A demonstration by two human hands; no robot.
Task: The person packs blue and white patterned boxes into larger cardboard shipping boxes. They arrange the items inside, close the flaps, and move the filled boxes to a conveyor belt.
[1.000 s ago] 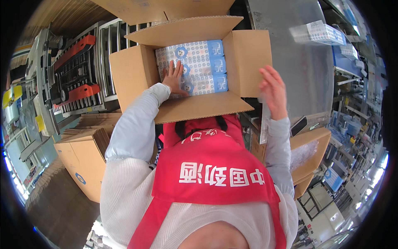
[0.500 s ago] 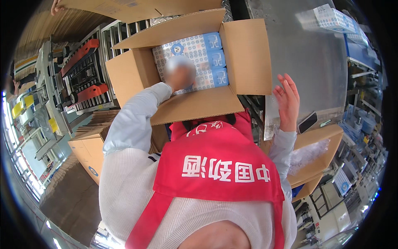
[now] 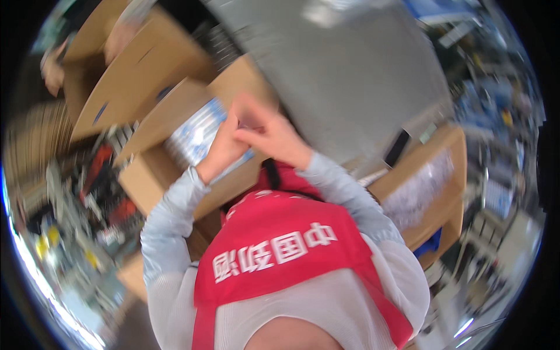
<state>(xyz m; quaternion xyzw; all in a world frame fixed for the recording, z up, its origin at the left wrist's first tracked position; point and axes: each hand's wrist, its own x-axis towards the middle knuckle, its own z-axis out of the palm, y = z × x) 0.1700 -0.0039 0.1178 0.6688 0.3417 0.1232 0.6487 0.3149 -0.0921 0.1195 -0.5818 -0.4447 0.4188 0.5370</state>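
Observation:
My left hand (image 3: 224, 150) and my right hand (image 3: 279, 135) come together over the near side of an open cardboard box (image 3: 149, 181). Their fingertips meet or overlap, blurred by motion. The right fingers stretch forward with the thumb apart; the left fingers also look stretched out. I make out nothing held in either hand. Inside the box sit white and blue patterned packs (image 3: 195, 131), partly covered by my left hand. The box flaps stand folded outward.
A second open cardboard box (image 3: 149, 64) stands at the far left, with another person's hands (image 3: 52, 73) at it. A grey metal table (image 3: 344, 76) lies ahead right. A black phone (image 3: 396, 147) and a carton holding clear plastic (image 3: 420, 186) are at the right.
My left hand has come out of the box, and my right hand has moved left to meet it. The view has turned. Another open box now shows at the far left.

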